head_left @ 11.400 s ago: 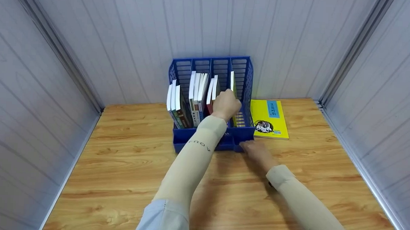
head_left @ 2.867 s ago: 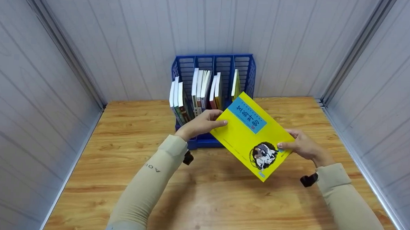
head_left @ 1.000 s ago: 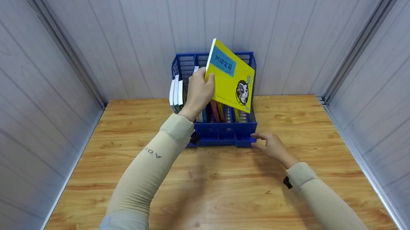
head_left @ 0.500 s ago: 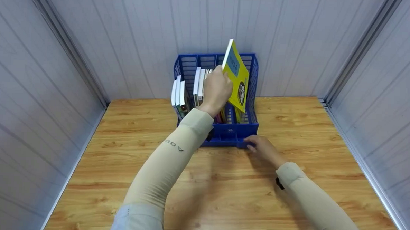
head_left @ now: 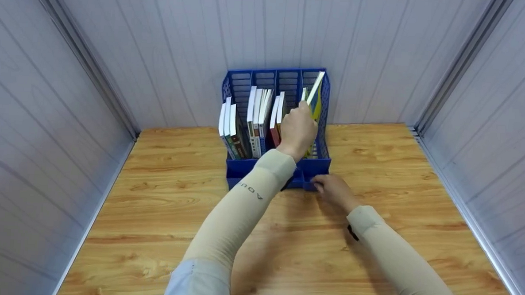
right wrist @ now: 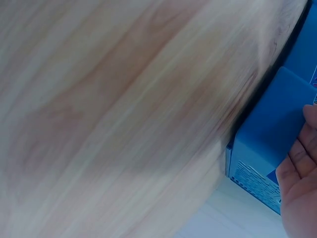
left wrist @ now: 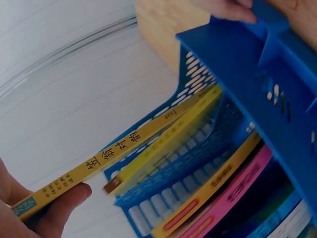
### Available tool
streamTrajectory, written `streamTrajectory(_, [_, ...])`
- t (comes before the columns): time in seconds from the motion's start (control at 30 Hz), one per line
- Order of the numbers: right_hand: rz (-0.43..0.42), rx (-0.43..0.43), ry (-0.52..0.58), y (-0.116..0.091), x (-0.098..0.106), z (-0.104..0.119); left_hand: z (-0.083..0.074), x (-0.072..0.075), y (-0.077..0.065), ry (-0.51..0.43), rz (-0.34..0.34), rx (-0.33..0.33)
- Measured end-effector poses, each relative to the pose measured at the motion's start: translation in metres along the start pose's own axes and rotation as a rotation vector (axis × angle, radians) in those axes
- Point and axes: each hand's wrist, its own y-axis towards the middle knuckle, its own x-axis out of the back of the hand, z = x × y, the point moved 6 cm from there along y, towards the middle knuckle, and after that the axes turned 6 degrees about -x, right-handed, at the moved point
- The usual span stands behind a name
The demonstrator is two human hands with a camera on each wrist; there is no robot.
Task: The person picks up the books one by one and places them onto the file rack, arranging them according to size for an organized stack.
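Observation:
My left hand (head_left: 298,130) pinches a thin yellow book (left wrist: 94,166) by its upper end, thumb on one side and fingers on the other. The book leans in the rightmost compartment of a blue desk file rack (head_left: 243,166), its top tilted to the right in the head view. Right beside it in that compartment stands another yellow book (left wrist: 166,139). My right hand (head_left: 337,191) grips the rack's front right corner; in the right wrist view its thumb and fingers curl at the blue front wall (right wrist: 272,119).
Several books (head_left: 233,124) lean in the leftmost compartment and several white-edged ones (head_left: 256,109) in the second. An orange book (left wrist: 213,181) and a pink book (left wrist: 235,198) share the third. Behind the rack rises a white panel wall (head_left: 276,28); wooden table (head_left: 162,214) lies in front.
The yellow book went from the table right of the rack into both hands, then into the left alone. It has since swung rightward and down into the rightmost compartment. My right hand moved to the rack's corner.

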Motion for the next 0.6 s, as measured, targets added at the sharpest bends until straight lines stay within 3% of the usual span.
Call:
streamTrajectory(0.27, [-0.009,0.001,-0.022,0.002,0.005,0.000,-0.003,-0.026,-0.002,0.103,-0.002,0.033])
streamTrajectory(0.6, [-0.020,0.028,-0.080,0.005,0.004,0.000,0.005,-0.049,-0.001,0.145,0.038,0.074])
